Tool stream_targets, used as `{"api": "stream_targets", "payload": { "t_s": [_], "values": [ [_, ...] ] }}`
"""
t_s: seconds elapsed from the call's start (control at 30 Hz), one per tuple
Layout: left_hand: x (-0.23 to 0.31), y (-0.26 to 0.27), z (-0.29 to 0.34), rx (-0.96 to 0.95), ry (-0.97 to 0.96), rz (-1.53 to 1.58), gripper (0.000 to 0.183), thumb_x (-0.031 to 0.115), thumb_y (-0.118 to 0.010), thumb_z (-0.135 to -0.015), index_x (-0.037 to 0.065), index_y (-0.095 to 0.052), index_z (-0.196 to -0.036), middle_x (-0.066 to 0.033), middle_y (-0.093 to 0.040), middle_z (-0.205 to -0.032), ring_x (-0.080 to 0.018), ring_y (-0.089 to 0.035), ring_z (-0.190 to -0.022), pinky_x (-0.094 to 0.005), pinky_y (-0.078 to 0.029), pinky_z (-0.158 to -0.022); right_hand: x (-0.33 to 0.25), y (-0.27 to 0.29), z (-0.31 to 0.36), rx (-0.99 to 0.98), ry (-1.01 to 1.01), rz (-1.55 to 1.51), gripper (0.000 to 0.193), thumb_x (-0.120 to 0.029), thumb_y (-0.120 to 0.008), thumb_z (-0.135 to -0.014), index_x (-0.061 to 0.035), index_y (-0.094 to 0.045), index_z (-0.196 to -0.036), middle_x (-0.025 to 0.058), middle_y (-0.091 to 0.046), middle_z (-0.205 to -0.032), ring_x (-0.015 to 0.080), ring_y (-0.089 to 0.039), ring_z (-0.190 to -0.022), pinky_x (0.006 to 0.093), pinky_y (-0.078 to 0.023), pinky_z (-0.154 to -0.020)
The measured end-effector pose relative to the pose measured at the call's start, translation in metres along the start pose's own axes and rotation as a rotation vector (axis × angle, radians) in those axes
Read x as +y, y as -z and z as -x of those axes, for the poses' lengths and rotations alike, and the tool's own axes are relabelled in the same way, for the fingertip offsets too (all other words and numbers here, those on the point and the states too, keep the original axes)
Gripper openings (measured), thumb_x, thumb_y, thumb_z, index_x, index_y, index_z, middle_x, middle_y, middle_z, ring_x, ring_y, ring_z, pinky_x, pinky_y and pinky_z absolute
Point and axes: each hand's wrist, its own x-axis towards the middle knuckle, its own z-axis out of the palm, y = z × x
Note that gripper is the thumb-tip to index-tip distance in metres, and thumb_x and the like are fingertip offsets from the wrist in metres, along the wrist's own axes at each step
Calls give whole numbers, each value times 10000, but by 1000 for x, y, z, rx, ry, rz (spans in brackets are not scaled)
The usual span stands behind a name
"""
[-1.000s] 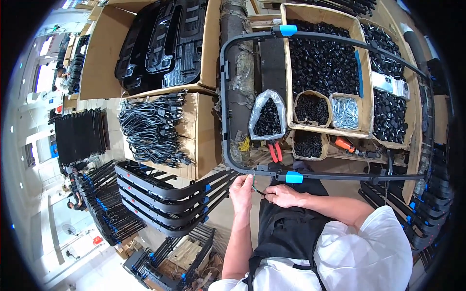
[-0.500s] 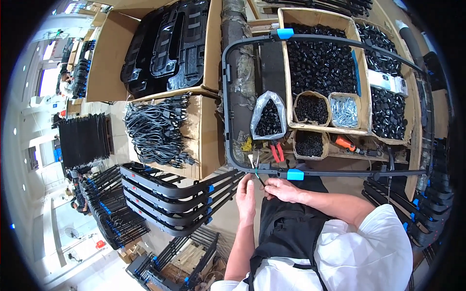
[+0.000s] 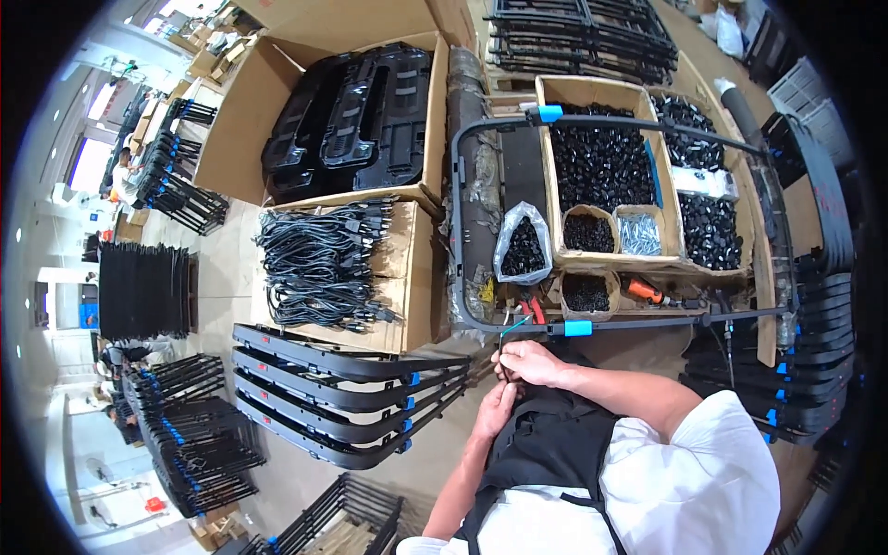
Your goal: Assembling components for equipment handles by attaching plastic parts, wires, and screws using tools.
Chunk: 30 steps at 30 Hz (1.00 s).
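Both hands are together in front of my black apron, just below the near bar of a large black frame [image 3: 647,323] with blue tape on it. My right hand [image 3: 535,363] is closed, pinching a thin dark cable, from which a green wire [image 3: 515,326] sticks up over the bar. Right below it, my left hand [image 3: 497,409] is closed too, its fingers curled near the lower part of the cable, which the hands mostly hide. Red-handled pliers [image 3: 532,310] lie beyond the bar, beside a clear bag of black parts [image 3: 523,250].
Boxes of small black parts [image 3: 601,157] and a tray of silver screws [image 3: 638,234] stand inside the frame. An orange power tool [image 3: 645,290] lies near them. To the left are bundled black cables [image 3: 324,259], a carton of black panels [image 3: 370,111] and stacked frames [image 3: 342,398].
My left hand has dropped away from the frame bar, down toward my apron below the right hand. The green wire now stands up more visibly. The whole view has shifted slightly.
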Motion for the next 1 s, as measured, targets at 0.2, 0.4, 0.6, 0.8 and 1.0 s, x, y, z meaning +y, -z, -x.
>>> {"api": "stream_targets", "payload": {
  "t_s": [0.2, 0.4, 0.6, 0.8, 1.0],
  "values": [
    [0, 37, -4, 69, 20, -88, 426, 416, -517, -1119, 60, -748, -1084, -80, -749, -978, -185, -687, -960, -351, -535, -891, -106, 27, 61, -37, 45, 843, 324, -339, -623, -952, -90, -811, -1041, 168, -790, -1033, 360, -749, -996, 464, -573, -915],
    [30, 46, -6, -27, -56, -317, 435, 456, -533, -1092, 100, -772, -1163, -137, -781, -1102, -271, -734, -1063, -396, -542, -959, -95, 74, 5, 394, -49, 996, 509, -547, -612, -969, -92, -837, -1006, 181, -777, -937, 313, -754, -912, 435, -562, -852],
    [22, 52, -10, -73, -33, -259, 432, 443, -529, -1098, 96, -764, -1203, -129, -777, -1145, -267, -723, -1104, -392, -535, -976, -69, 77, -69, 58, -62, 614, 408, -450, -746, -933, -59, -850, -988, 57, -757, -831, 163, -645, -737, 345, -509, -694],
    [19, 59, -2, -129, -44, -135, 386, 367, -548, -1103, 105, -700, -1342, -40, -722, -1031, -167, -669, -971, -338, -537, -926, -51, 82, -79, 323, 40, 434, 213, -234, -727, -885, -50, -832, -878, 45, -769, -804, 169, -682, -725, 336, -532, -699],
    [17, 47, -11, -77, -145, 4, 373, 253, -515, -1129, 96, -608, -1455, 9, -622, -869, -109, -603, -837, -297, -528, -832, -68, 94, -95, 802, 258, -134, 285, -268, -652, -998, -49, -740, -838, 13, -672, -735, 107, -580, -589, 301, -465, -576]
  ]
}}
